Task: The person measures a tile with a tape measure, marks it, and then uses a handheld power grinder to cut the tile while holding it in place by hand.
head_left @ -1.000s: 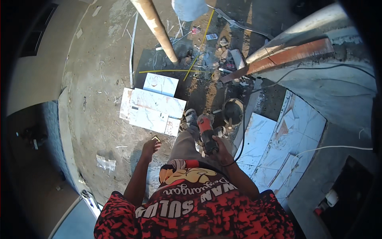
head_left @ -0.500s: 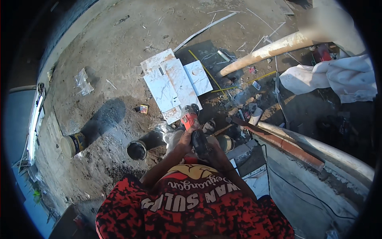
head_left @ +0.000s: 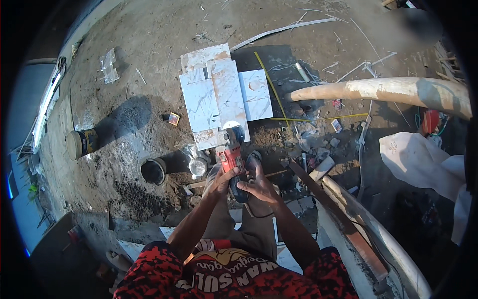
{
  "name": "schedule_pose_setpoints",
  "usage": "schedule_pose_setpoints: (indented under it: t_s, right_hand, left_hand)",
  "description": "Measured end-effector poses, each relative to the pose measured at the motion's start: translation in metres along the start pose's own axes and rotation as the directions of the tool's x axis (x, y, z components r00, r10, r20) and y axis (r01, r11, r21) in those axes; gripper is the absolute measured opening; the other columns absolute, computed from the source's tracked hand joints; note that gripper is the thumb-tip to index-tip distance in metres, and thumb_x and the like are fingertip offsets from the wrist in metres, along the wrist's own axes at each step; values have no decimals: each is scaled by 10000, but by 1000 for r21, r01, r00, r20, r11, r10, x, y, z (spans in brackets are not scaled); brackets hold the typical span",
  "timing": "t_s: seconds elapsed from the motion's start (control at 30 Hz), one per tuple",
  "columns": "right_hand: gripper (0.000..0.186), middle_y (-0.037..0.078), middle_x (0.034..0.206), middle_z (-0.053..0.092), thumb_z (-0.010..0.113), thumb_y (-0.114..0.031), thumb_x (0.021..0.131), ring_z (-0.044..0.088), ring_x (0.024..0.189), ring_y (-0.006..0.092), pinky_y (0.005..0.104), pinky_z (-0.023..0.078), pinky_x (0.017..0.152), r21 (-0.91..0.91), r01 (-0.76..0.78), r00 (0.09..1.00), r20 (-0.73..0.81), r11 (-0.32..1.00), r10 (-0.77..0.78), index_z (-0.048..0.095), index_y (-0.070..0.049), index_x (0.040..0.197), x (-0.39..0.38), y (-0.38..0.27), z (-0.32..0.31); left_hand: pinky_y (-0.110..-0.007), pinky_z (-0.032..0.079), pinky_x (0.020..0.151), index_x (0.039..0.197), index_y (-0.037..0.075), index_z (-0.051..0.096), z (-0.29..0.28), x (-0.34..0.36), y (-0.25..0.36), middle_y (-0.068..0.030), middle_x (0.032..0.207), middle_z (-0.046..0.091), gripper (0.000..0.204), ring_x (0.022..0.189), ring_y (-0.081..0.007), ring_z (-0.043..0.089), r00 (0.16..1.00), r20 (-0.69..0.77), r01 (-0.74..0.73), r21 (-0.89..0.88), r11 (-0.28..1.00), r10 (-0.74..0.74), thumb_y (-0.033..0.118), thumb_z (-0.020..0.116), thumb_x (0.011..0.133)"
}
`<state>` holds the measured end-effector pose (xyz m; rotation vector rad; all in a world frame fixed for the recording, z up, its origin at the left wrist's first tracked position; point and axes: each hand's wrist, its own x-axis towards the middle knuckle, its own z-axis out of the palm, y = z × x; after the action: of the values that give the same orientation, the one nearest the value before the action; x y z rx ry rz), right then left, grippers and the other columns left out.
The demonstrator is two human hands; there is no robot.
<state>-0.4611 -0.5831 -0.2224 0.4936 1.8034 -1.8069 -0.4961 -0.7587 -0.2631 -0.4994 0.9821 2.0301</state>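
A red and black angle grinder (head_left: 230,158) points away from me, its round disc (head_left: 240,133) just over the near edge of stacked white marbled tiles (head_left: 228,92). I cannot tell whether disc and tile touch. My left hand (head_left: 222,182) is closed around the grinder's body from the left. My right hand (head_left: 261,189) is at its rear right side, thumb pressed on the dark handle and a forefinger stretched forward; its remaining fingers are partly hidden. A cord loops below the right hand.
Two buckets, one lying at left (head_left: 82,143) and a dark one (head_left: 153,171), are left of my legs. A tied clear bag (head_left: 197,166) lies nearer. Right are a long pole (head_left: 378,90), a rusty beam (head_left: 338,219), a low wall, white cloth (head_left: 423,162) and rubble.
My view has shifted, and the grinder appears lower relative to the tiles. The right hand, earlier around the grinder's rear, now shows its thumb on the handle with the forefinger extended.
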Motion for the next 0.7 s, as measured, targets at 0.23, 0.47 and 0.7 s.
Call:
schedule_pose_setpoints:
  t_s: [0.23,0.47,0.7]
  right_hand:
    - [1120,116,1412,371,869,-272,651,390,1300,234,371,332,1060,294,-25,1000,8,956,24,170,-28,1491,47,86,-27]
    - [784,70,1161,583,827,-179,635,558,1073,174,332,443,932,237,-293,955,17,926,297,463,-28,1313,96,160,-67]
    - [615,25,976,600,805,-135,688,591,853,101,269,496,783,530,-224,954,-51,818,294,504,-25,1213,115,174,-70]
  left_hand:
    - [-354,419,991,1354,47,416,-22,71,-59,-56,1189,563,772,1132,-178,533,973,150,167,81,983,-178,451,759,793]
    - [-360,397,1027,1398,26,393,-79,176,-119,-90,1298,525,884,1207,-200,503,880,366,194,302,933,-301,559,732,779]
    - [-406,361,1073,1441,30,313,-72,211,-130,-135,1389,451,958,1274,-235,457,904,311,309,-5,951,-292,762,412,831]
